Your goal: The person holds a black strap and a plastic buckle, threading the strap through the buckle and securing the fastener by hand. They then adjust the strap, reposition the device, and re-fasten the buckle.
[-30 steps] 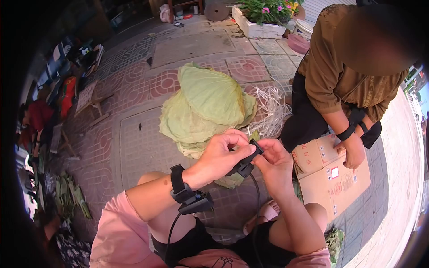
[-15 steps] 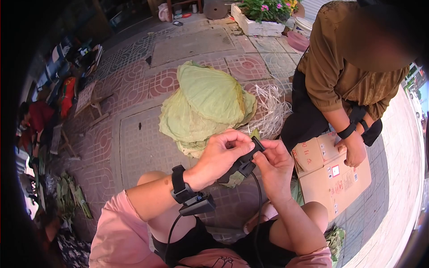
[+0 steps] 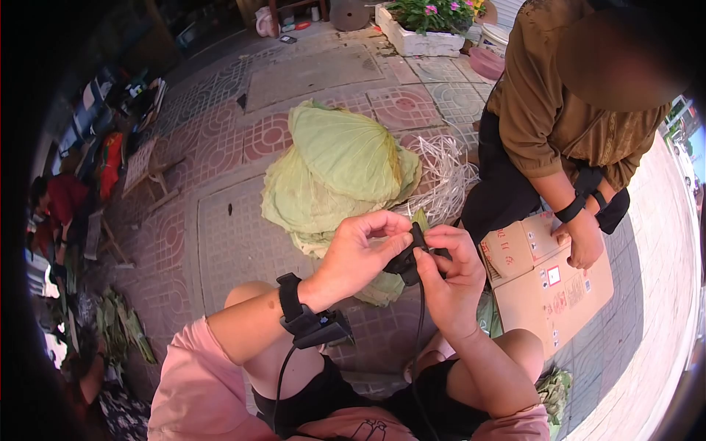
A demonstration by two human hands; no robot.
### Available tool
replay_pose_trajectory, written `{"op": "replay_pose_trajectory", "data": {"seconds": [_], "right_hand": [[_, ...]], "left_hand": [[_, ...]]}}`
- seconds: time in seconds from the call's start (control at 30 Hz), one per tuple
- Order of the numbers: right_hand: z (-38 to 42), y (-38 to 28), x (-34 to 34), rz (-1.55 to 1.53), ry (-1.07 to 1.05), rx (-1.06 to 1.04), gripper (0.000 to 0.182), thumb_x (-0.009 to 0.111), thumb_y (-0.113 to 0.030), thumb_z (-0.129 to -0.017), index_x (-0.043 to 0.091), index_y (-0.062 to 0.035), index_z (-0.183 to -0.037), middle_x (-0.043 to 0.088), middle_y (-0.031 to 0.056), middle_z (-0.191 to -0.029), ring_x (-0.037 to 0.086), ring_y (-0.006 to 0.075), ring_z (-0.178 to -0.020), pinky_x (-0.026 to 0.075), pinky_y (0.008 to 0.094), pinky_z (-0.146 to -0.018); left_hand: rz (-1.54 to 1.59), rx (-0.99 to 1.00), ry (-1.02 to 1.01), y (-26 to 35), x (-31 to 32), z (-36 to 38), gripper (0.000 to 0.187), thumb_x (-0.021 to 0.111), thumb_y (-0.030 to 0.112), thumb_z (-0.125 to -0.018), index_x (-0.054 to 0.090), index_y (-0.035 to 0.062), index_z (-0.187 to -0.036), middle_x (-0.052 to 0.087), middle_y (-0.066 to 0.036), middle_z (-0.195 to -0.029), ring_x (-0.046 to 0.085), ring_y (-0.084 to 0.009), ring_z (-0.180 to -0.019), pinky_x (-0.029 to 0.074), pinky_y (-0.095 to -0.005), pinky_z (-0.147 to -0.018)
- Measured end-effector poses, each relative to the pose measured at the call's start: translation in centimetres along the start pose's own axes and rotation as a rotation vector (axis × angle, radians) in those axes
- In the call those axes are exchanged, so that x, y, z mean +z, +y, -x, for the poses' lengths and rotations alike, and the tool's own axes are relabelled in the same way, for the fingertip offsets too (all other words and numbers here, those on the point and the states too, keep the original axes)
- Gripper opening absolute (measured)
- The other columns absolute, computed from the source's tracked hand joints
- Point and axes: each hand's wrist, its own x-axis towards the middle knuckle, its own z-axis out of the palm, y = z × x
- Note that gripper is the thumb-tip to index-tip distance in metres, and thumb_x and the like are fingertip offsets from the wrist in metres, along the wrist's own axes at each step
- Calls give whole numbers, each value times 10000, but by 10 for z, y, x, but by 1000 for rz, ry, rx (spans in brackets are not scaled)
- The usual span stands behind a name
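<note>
My left hand (image 3: pixel 357 246) is closed in a pinch at the top of a black strap (image 3: pixel 418 237). My right hand (image 3: pixel 450 268) pinches the same strap from the other side, its other fingers curled. Below the strap, between the hands, hangs a small black device (image 3: pixel 401 266), partly hidden by my fingers, with a black cable (image 3: pixel 421 323) running down to my lap. Another black strap (image 3: pixel 296 305) with a device is around my left wrist. Just beyond my hands lies a stack of large, dry green leaves (image 3: pixel 342 154).
White plastic strips (image 3: pixel 448 176) lie tangled right of the leaves. A person in a brown shirt (image 3: pixel 540 103) crouches at right, hands over flattened cardboard (image 3: pixel 559 301). More leaves (image 3: pixel 121 323) lie at left, near a person in red (image 3: pixel 62 198). A flower planter (image 3: pixel 419 37) stands behind.
The black device has turned and swung in towards my right hand, so less of it shows. My fingers still pinch the strap; my right fingers have curled more.
</note>
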Motion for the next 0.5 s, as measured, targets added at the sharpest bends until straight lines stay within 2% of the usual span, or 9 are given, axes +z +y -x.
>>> {"op": "replay_pose_trajectory", "data": {"seconds": [0.07,0.17,0.27,0.5], "right_hand": [[0,0,-2,-131,3,119,215,626,116,-845,595,-17,-1011,582,55,-1099,593,106,-991,545,236,-783],[-3,3,-8,-288,-12,269,216,628,122,-842,592,-18,-1003,590,50,-1104,597,110,-991,538,241,-794],[-5,4,-8,-321,12,291,207,635,117,-842,582,-18,-989,596,49,-1101,597,107,-993,524,233,-800],[-6,4,-10,-273,88,292,206,645,111,-835,573,-21,-976,606,55,-1080,595,104,-991,495,228,-823]], "left_hand": [[-98,95,-33,4,-1,2,147,675,1,-858,654,24,-1002,647,3,-911,578,-83,-908,449,-276,-911],[-53,127,-104,3,-10,0,136,666,-23,-848,644,47,-962,632,8,-956,563,-90,-945,430,-282,-928],[179,139,-164,10,-18,-1,143,643,-48,-846,626,63,-934,611,8,-1006,547,-98,-975,424,-294,-927],[-217,320,-241,21,-23,6,221,542,-128,-800,601,62,-897,607,-35,-1025,566,-159,-962,442,-302,-883]]}}
